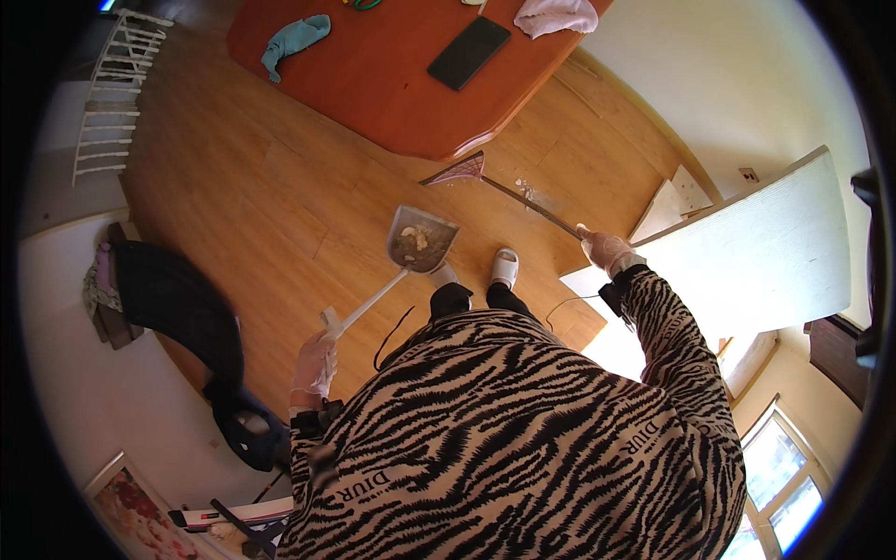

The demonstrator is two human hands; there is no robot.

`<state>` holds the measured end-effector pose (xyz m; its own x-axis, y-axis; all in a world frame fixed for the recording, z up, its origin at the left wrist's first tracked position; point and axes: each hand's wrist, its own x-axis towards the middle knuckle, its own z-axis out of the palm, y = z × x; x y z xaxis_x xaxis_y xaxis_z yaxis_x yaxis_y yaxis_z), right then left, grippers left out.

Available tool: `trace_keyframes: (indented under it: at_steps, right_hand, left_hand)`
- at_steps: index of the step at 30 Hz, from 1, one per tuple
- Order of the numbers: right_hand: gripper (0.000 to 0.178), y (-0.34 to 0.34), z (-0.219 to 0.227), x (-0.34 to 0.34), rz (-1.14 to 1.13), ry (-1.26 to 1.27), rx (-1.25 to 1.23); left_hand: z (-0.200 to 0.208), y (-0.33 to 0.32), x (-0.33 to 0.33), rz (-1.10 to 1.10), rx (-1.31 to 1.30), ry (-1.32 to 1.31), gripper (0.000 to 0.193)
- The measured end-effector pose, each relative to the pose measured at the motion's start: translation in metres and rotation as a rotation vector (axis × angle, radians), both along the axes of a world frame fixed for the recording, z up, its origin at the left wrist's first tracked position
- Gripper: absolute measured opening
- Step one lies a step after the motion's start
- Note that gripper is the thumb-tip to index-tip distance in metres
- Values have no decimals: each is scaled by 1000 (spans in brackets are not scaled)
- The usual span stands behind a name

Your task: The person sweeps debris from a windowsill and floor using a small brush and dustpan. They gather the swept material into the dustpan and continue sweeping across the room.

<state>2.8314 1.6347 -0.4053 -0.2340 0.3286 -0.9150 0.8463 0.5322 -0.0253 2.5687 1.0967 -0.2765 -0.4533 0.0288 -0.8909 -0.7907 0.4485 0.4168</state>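
Observation:
My left hand (pixel 315 365), in a thin translucent glove, is closed around the white handle of a long-handled dustpan (pixel 401 241). Pale crumpled scraps (pixel 417 235) lie in its grey pan, which is low by my feet. Gloved the same way, my right hand (pixel 605 250) grips the dark stick of a broom (pixel 537 207). The broom's pinkish head (pixel 464 170) is near the corner of the table, its bristles pointing left. Small white debris (pixel 530 193) is scattered on the wooden floor beside the broom stick.
A reddish-brown table (pixel 392 103) bears a teal cloth (pixel 297 42), a black flat tablet-like object (pixel 469 53) and a pink cloth (pixel 556 16). A large white panel (pixel 756 247) stands at right. Dark clothing (pixel 182 294) hangs over something at left; a white rack (pixel 112 107) stands far left.

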Motion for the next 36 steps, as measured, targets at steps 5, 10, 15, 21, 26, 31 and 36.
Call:
trace_keyframes:
  at_steps: [5,10,15,21,26,31,36]
  right_hand:
    - [49,-13,4,-103,222,6,-16]
    - [52,10,2,-127,326,-59,22]
    - [55,54,14,-91,355,-172,40]
    - [55,134,64,-32,456,-280,161]
    - [51,154,89,22,325,-164,44]
    - [75,90,45,86,-195,170,-237]
    - [40,2,-3,83,-735,193,-690]
  left_hand:
    - [-3,-16,-6,-2,5,-60,45]
    - [8,-26,-14,37,7,-111,46]
    - [13,-33,-27,42,-63,-94,41]
    - [54,-14,-12,10,-43,-23,36]
    - [83,-1,0,40,-106,8,33]
    - [75,-10,-5,107,-144,66,25]
    - [75,-19,-11,147,-184,19,22]
